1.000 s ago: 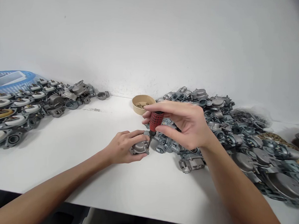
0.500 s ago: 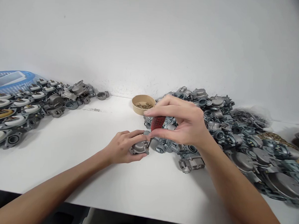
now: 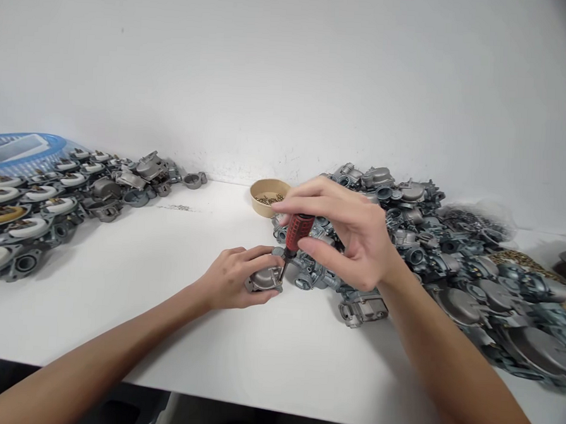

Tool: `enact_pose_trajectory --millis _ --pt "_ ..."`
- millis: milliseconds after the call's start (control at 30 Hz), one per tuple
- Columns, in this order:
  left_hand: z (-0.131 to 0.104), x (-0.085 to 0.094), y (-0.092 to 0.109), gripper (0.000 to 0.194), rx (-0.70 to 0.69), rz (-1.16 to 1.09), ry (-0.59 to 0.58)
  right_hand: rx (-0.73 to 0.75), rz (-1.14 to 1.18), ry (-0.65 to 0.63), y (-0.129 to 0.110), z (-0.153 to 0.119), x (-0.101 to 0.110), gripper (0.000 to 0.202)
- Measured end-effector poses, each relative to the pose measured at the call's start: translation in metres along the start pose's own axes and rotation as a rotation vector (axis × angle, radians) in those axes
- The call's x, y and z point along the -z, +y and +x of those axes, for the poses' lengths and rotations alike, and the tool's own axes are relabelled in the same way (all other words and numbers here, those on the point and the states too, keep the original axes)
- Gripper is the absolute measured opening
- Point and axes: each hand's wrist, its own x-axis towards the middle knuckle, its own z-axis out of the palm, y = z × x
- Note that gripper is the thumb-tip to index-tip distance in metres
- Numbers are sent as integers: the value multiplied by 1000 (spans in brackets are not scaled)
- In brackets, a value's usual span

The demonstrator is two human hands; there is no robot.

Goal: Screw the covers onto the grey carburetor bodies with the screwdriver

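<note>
The relation that matters most is between the red-handled screwdriver (image 3: 299, 232) and the metal part (image 3: 264, 279), just below the centre of the frame. The screwdriver stands steeply, its long axis leaning so that the handle is toward the upper right and the dark shaft runs down and slightly left to the right edge of the metal part. The tip reaches that edge, though it is too small to tell whether it is seated in a screw head. The right hand (image 3: 355, 238) is above and to the right of the part, pinching the handle between the thumb below and the fingers that arch over its top; how firmly they press, I cannot tell. The left hand (image 3: 234, 278) is nearer to the metal part, touching it from the left, with fingers curled along its far side and the thumb along its near side, so the part is clasped low over the white table (image 3: 162, 338). The metal part thus lies at the left hand's fingertips and below and left of the right hand; its own long axis is mostly covered. Just beyond the hands, toward the top of the frame, is a tan bowl (image 3: 260, 207), and a heap of metal castings (image 3: 468, 307) fills the right side.
</note>
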Motion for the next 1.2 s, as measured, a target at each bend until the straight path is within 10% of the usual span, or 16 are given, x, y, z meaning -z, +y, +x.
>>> enact_pose_trajectory --millis 600,1200 --pt "-1 -1 -2 37 -15 16 15 40 9 79 8 -2 -2 30" --pt "1 2 0 32 -19 -16 -8 -123 211 -120 3 -5 3 50"
